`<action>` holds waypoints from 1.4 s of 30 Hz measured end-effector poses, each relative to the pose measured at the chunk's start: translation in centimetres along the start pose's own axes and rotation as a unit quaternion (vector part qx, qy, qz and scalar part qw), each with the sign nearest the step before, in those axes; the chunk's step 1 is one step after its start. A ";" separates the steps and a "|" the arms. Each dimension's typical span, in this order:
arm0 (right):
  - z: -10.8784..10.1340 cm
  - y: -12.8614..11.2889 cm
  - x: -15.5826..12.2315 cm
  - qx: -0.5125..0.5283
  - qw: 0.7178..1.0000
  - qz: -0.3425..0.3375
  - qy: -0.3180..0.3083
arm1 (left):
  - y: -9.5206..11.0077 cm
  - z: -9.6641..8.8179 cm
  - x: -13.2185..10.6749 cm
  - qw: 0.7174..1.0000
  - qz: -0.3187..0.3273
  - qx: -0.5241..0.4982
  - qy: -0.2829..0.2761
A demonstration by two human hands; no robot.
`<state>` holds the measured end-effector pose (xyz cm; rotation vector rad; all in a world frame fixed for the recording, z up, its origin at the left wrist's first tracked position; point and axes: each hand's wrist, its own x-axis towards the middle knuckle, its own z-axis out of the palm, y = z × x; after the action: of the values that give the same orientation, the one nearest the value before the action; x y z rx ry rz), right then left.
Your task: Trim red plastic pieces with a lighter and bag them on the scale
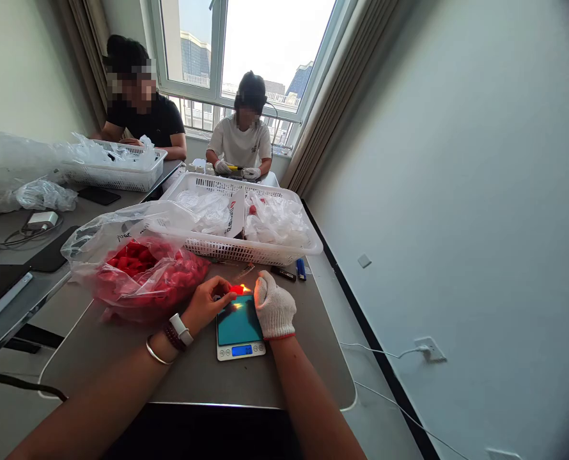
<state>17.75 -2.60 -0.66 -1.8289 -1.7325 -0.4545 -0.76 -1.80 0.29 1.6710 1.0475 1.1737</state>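
Note:
My left hand (208, 304), bare with a watch and bracelets, pinches a small red piece (237, 289) at its fingertips. A small yellow flame (244, 289) shows right beside the piece. My right hand (275, 305), in a white knit glove with a red cuff, is bunched against the flame side, and what it holds is hidden. Below both hands stands a digital scale (240, 327) with a teal platform. To the left lies a clear plastic bag of red pieces (140, 278). A blue lighter (301, 269) and a black marker-like stick (283, 274) lie just beyond my right hand.
A white plastic basket (236, 252) of plastic bags sits directly ahead on the grey table (308, 364). Further back, two people work at a table by a window; one (242, 142) wears white gloves. Another basket (114, 169) stands on the left-hand table. The wall closes the right side.

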 end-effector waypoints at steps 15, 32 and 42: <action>0.1 0.0 -0.2 0.017 1.000 -0.010 -0.010 | 0.3 -0.2 0.0 0.999 0.003 0.033 -0.006; -0.2 0.1 -0.2 0.025 0.998 -0.036 -0.046 | -0.2 -0.2 0.0 1.000 -0.017 -0.020 0.004; -0.2 0.3 -0.2 0.019 0.998 -0.047 -0.044 | 0.3 -0.1 -0.2 0.998 -0.026 -0.062 0.012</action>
<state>18.02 -2.90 -0.67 -1.7699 -1.8792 -0.3808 -0.88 -2.10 0.55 1.5288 1.0066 1.2017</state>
